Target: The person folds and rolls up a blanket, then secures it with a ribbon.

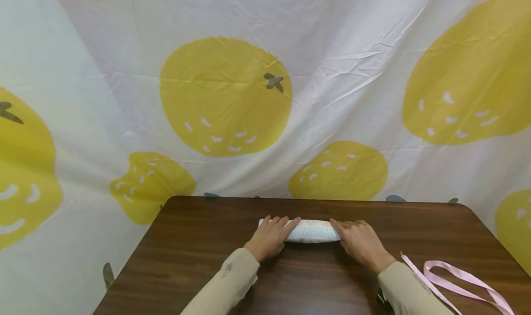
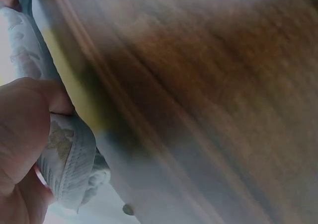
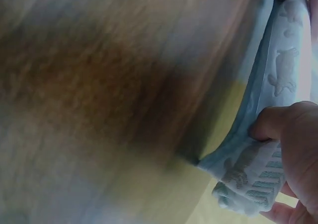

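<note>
A folded white diaper (image 1: pixel 314 232) with a pale blue zigzag pattern is held lengthwise between both hands over the table. My left hand (image 1: pixel 268 236) grips its left end, fingers over the top. At the other end, my right hand (image 1: pixel 362 242) holds it the same way. In the left wrist view, the left thumb presses the near side of the diaper (image 2: pixel 82 159), whose gathered edge shows below. Embossed animal shapes appear on the diaper (image 3: pixel 284 72) in the right wrist view, where the right thumb and fingers pinch it.
A pink ribbon (image 1: pixel 456 273) lies loosely looped on the right of the dark wooden table (image 1: pixel 199 241). Behind the table's far edge hangs a white curtain (image 1: pixel 332 38) printed with large yellow fruit.
</note>
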Demonstrator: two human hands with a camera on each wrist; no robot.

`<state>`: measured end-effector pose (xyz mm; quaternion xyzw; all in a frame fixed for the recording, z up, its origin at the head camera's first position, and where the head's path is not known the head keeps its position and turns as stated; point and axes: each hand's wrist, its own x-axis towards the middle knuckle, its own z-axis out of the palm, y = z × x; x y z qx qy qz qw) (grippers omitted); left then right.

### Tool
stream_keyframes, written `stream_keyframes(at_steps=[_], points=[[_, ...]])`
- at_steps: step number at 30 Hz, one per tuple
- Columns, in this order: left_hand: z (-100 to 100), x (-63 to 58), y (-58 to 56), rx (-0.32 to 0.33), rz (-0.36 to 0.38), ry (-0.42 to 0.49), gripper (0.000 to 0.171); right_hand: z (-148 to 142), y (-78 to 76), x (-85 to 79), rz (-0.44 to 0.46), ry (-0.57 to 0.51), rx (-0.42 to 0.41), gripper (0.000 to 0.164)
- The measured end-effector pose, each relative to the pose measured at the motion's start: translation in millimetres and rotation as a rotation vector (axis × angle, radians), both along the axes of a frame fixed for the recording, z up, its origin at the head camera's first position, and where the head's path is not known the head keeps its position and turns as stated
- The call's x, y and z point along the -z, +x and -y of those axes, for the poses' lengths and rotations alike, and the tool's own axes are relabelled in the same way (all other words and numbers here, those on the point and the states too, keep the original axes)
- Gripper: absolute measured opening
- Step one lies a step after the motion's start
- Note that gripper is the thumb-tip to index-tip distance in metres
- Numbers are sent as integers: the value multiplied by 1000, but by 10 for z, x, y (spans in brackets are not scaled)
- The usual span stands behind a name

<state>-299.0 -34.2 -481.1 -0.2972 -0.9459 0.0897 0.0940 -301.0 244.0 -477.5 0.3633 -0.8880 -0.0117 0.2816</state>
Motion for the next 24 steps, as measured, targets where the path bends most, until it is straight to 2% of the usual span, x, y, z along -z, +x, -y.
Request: stream_keyframes(at_steps=[7,10,12,15,19,21,24], points=[[-10,58,-4,-27,32,-39,72,27,-31,92,18,-17,18,51],[-20,48,6,-43,95,-30,71,36,-11,115,66,-22,46,49],[-35,42,11,-63,171,4,70,41,11,104,129,-19,71,49],[-55,40,13,-96,261,69,66,46,26,52,288,7,98,51],[-74,50,12,-118,295,133,58,34,60,-26,501,1,94,59],[-72,57,11,-118,295,153,57,19,77,-24,550,-26,78,65],[-68,67,6,-110,294,170,56,-6,83,10,553,-52,57,70]])
